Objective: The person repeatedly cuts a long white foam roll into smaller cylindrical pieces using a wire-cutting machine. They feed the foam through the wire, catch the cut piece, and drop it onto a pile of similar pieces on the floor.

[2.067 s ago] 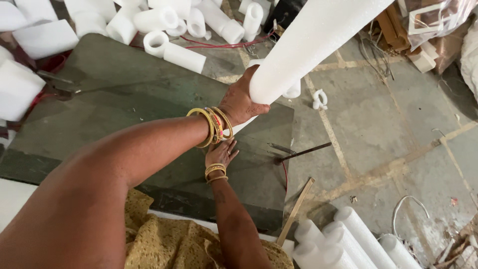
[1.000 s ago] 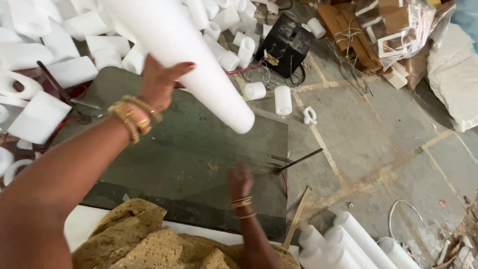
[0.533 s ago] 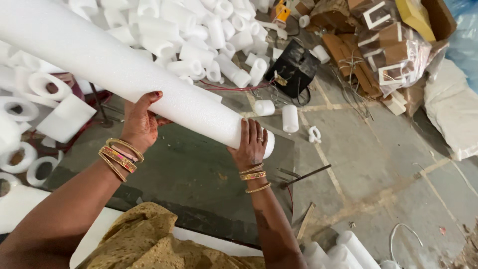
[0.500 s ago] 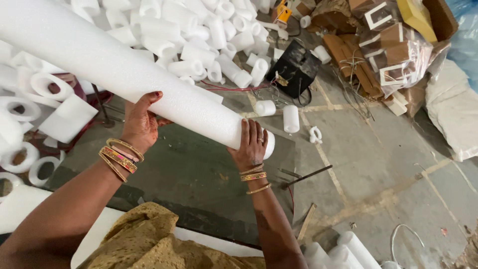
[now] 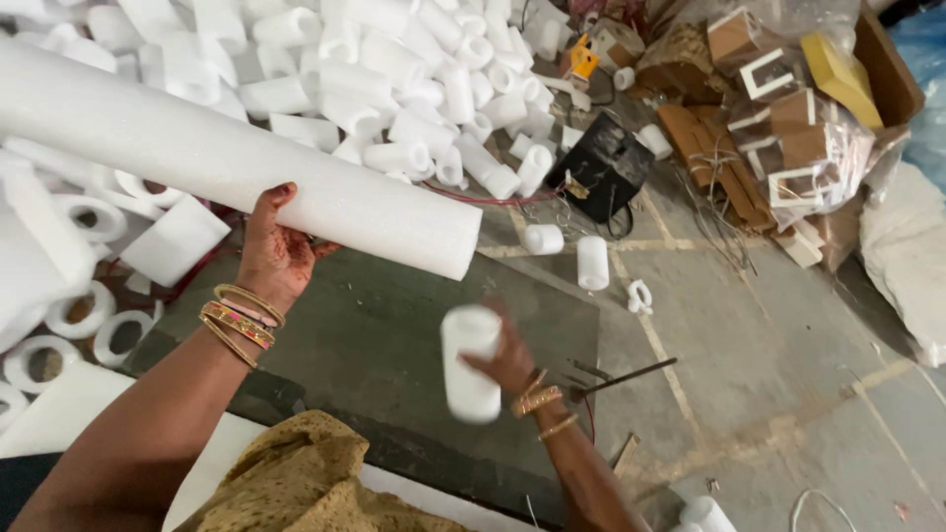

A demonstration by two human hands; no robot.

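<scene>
Across the left and middle of the frame, a long white foam tube (image 5: 227, 167) runs on a slant from the far upper left down to its cut end just right of centre, its long axis pointing from upper left to lower right. The left hand (image 5: 274, 254) props it from below near mid-length, palm up against the underside, fingers (image 5: 276, 197) curling partway around its near side rather than closing fully; bangles sit on the wrist. Lower and to the right, in the middle of the frame, the right hand (image 5: 507, 357) is closed around a short foam cylinder (image 5: 469, 363), which stands roughly upright with its long axis vertical and hides most of the fingers, so only their tips show behind it. This short piece lies just below the long tube's cut end, apart from it, and the right hand is the nearer of the two to that end. Beneath both hands lies a dark green flat surface (image 5: 374, 345) resting on the concrete floor (image 5: 788, 374). In the upper left and top centre a loose heap of cut foam pieces (image 5: 414, 89) spreads over the floor, not in any container. To the right of the heap sits a black box (image 5: 603, 169), and in the upper right a clear plastic bag (image 5: 798, 128) holds brown and white frame-shaped pieces.
</scene>
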